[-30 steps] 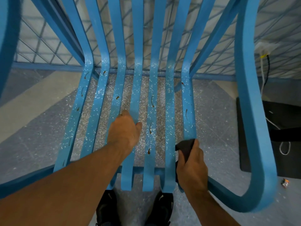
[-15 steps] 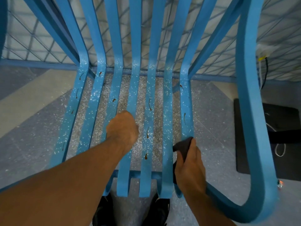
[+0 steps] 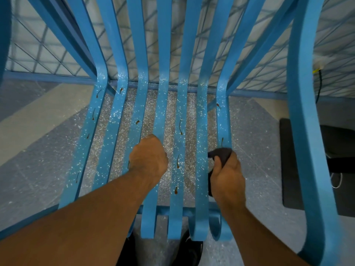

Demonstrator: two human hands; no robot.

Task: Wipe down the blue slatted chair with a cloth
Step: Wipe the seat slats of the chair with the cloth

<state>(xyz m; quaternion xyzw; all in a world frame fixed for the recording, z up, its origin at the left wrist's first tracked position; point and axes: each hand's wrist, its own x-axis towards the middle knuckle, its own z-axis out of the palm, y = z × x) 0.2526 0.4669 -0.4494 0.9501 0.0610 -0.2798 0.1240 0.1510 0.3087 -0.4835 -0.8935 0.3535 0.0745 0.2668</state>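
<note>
1. Task item: the blue slatted chair (image 3: 161,54) fills the view. Its seat runs from 12 o'clock down to 6 o'clock in front of you, and its right armrest (image 3: 305,131) is at 3 o'clock.
2. Right hand (image 3: 227,177): your fingers and thumb are clamped round a dark cloth (image 3: 221,153), which is bunched against the rightmost seat slat (image 3: 223,127) at about 4 o'clock. In my judgement, wrapping the slat this way covers its top and edges in one pass.
3. Left hand (image 3: 148,160): your fingers curl down over the middle seat slat (image 3: 160,116) with their tips hidden. This reads as a bracing hold to steady the chair against the wiping force.
4. Surface: white specks (image 3: 201,131) and brown streaks (image 3: 180,127) cover the slats from the seat bend forward. The wipe looks barely begun.
5. Room: the speckled grey floor (image 3: 38,150) carries the same white debris beneath the seat. A mesh panel (image 3: 28,50) stands behind at 12 o'clock. A black mat (image 3: 286,150) and a cable (image 3: 318,83) lie at 3 o'clock, and your black shoes (image 3: 192,248) are at 6 o'clock.
</note>
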